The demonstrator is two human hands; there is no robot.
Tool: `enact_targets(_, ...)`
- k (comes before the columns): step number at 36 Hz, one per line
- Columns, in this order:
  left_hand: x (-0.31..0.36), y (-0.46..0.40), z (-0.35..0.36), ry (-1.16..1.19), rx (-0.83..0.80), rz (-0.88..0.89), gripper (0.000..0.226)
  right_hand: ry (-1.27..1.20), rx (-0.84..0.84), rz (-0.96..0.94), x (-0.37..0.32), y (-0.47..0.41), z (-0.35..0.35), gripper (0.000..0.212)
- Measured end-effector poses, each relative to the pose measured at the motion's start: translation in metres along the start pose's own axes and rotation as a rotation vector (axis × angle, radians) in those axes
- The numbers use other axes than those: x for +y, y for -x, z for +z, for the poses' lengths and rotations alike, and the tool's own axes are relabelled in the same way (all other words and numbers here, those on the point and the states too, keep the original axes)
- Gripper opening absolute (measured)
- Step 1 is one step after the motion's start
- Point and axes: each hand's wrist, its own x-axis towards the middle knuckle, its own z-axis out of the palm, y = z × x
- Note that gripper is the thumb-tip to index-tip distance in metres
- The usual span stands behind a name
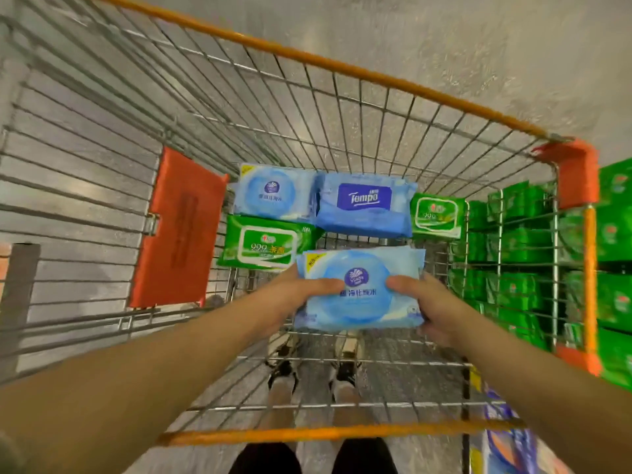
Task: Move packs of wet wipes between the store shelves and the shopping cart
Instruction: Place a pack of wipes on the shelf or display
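I look down into a wire shopping cart with orange rims. Both hands hold a light blue pack of wet wipes low inside the basket. My left hand grips its left edge, thumb on top. My right hand grips its right edge the same way. On the cart floor lie a second light blue pack, a darker blue Tempo pack, a green pack at the left and another green pack at the right.
An orange child-seat flap hangs on the cart's left wall. Store shelves stacked with several green packs stand right of the cart. Blue packaged goods sit at the lower right. My feet show through the wire floor.
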Motion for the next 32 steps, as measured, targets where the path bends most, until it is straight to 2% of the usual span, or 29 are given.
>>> enact_targets(3,-0.005,-0.029,0.006,0.017,0.022,-0.008,0.036,0.004,0.05,-0.009,0.004,-0.021,-0.015,0.071)
enact_targets(9,-0.009,-0.06,0.022,0.036,-0.014,-0.024,0.052,0.01,0.18,0.009,0.011,-0.042,-0.044,0.102)
enact_targets(15,0.0,-0.079,0.016,0.01,0.101,0.047,0.042,-0.066,0.208,0.008,0.022,-0.061,-0.038,0.079)
enact_targets(17,0.006,-0.084,0.01,-0.064,0.151,0.07,0.043,-0.068,0.213,-0.005,0.022,-0.071,-0.031,0.066)
enact_targets(19,0.008,-0.084,0.006,-0.2,0.183,0.074,0.051,-0.028,0.245,-0.013,0.022,-0.079,-0.027,0.044)
enact_targets(20,0.008,-0.083,0.005,-0.29,0.202,0.074,0.055,0.013,0.265,-0.016,0.022,-0.082,-0.026,0.04)
enact_targets(23,0.004,-0.076,0.006,-0.546,0.308,0.082,0.047,0.127,0.318,-0.02,0.022,-0.084,-0.025,0.041)
enact_targets(27,0.006,-0.07,0.014,-0.599,0.425,0.072,0.039,0.238,0.355,-0.036,0.013,-0.074,-0.023,0.043)
enact_targets(32,0.013,-0.057,0.028,-0.565,0.454,0.039,0.038,0.331,0.373,-0.016,0.002,-0.057,-0.018,0.045)
